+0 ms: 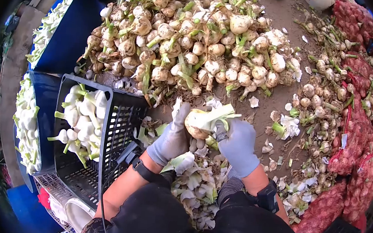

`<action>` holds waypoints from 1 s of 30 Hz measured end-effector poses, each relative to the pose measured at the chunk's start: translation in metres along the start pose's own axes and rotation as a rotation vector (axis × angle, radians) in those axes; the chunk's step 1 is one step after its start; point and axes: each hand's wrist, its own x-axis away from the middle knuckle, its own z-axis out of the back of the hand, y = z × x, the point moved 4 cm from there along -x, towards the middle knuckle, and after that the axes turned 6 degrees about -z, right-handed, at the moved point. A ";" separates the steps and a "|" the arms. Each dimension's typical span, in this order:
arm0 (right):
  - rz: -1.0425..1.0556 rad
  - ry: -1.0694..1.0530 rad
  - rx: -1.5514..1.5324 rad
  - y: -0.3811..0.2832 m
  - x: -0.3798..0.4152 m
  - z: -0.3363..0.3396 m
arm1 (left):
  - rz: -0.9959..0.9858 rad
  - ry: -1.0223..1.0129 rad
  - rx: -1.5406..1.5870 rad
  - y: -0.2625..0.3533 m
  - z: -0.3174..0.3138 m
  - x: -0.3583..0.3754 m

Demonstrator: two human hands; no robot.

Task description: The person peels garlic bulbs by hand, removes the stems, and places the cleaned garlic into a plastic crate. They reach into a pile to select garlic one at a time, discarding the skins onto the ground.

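Observation:
A garlic bulb (196, 120) with a thick pale green stem is held between my two gloved hands, above my knees. My left hand (173, 137), in a grey glove, is closed around the lower left of the bulb. At the stem side, my right hand (240, 144), also gloved in grey, has its fingers closed on the stem and its loose outer skin. Part of the fingers on both hands is hidden behind the bulb and stem. Below them, peeled garlic skins (195, 185) lie heaped between my legs.
A large pile of unpeeled garlic (215, 49) lies ahead. To the left, a black plastic crate (118, 123) contains peeled white bulbs, beside blue bins (64, 37) of more garlic. Red mesh sacks (355, 133) line the right side, with small bulbs (316, 102) scattered nearby.

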 end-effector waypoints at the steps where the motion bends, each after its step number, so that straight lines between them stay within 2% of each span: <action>1: 0.109 0.140 0.041 0.002 0.002 -0.001 | -0.037 0.007 -0.071 0.007 -0.006 0.002; 2: 0.114 0.140 0.042 -0.001 0.003 -0.005 | -0.081 0.012 -0.142 0.016 -0.015 0.003; 3: -0.179 -0.014 -0.619 0.007 0.002 -0.014 | -0.132 0.011 0.001 0.023 -0.027 0.007; 4: -0.484 -0.179 -1.275 0.011 0.005 -0.026 | -0.133 0.005 0.000 0.022 -0.026 0.011; 6: -0.524 -0.429 -1.207 0.009 0.001 -0.018 | -0.053 -0.019 -0.447 0.016 -0.018 0.020; 7: -0.395 -0.456 -1.028 0.014 -0.001 -0.022 | -0.133 0.078 -0.524 0.012 -0.015 0.023; 8: -0.440 -0.424 -1.028 0.012 0.001 -0.029 | -0.231 0.137 -0.574 0.008 -0.015 0.020; 9: -0.257 -0.246 -0.860 0.031 0.010 -0.061 | -0.104 0.111 -0.556 0.009 -0.012 0.017; 10: 0.098 -0.040 -0.429 0.046 0.021 -0.094 | -0.173 0.189 -0.383 0.016 -0.022 0.016; 11: -0.327 -0.313 -0.579 0.056 0.019 -0.104 | -0.273 0.292 -0.383 0.013 -0.013 0.014; 12: -0.511 -0.298 -0.723 0.037 0.013 -0.072 | -0.081 0.339 -0.247 0.018 -0.014 0.021; 13: -0.486 -0.131 -0.971 0.020 0.015 -0.054 | -0.291 0.414 -0.474 0.018 -0.001 0.013; 14: -0.596 -0.496 -0.999 -0.007 0.012 -0.019 | -0.509 0.520 -0.703 0.020 0.021 0.013; 15: -0.424 -0.615 -1.103 -0.002 0.028 -0.075 | -0.540 0.499 -0.760 0.008 0.051 0.004; 16: -0.250 -0.346 -0.970 -0.019 0.028 -0.060 | -0.571 0.485 -0.821 0.013 0.046 -0.005; 17: -0.372 -0.402 -0.891 -0.010 0.022 -0.055 | -0.546 0.454 -0.714 0.011 0.039 -0.005; 18: -0.495 -0.455 -0.807 0.000 0.017 -0.051 | -0.586 0.379 -0.774 0.014 0.028 0.005; 19: -0.501 -0.379 -0.690 0.028 0.017 -0.081 | -0.562 0.335 -0.738 0.022 0.005 0.009; 20: -0.551 -0.368 -0.746 0.020 0.011 -0.055 | -0.545 0.299 -0.707 0.030 -0.006 0.011; 21: -0.464 -0.457 -0.854 0.005 0.010 -0.049 | -0.466 0.235 -0.545 0.016 0.000 0.006; 22: -0.383 -0.553 -0.957 -0.005 0.020 -0.053 | -0.440 0.257 -0.475 0.019 -0.004 0.009; 23: -0.432 -0.384 -0.998 0.009 0.037 -0.103 | -0.427 0.300 -0.485 0.018 0.001 0.010; 24: -0.308 -0.401 -0.858 0.000 0.027 -0.080 | -0.416 0.339 -0.495 0.021 0.003 0.008; 26: -0.390 -0.408 -0.322 0.009 0.009 -0.031 | -0.423 0.391 -0.557 0.025 0.003 0.014; 27: -0.508 -0.364 -0.250 0.012 0.000 -0.010 | -0.390 0.340 -0.576 0.027 0.000 0.016; 28: -0.487 -0.365 -0.242 0.022 -0.001 -0.006 | -0.358 0.287 -0.597 0.030 -0.005 0.022; 29: -0.551 -0.347 -0.164 0.042 -0.001 -0.007 | -0.244 0.237 -0.509 0.036 -0.028 0.028; 30: -0.613 -0.331 -0.086 0.055 -0.001 -0.011 | -0.178 0.174 -0.590 0.021 -0.010 0.023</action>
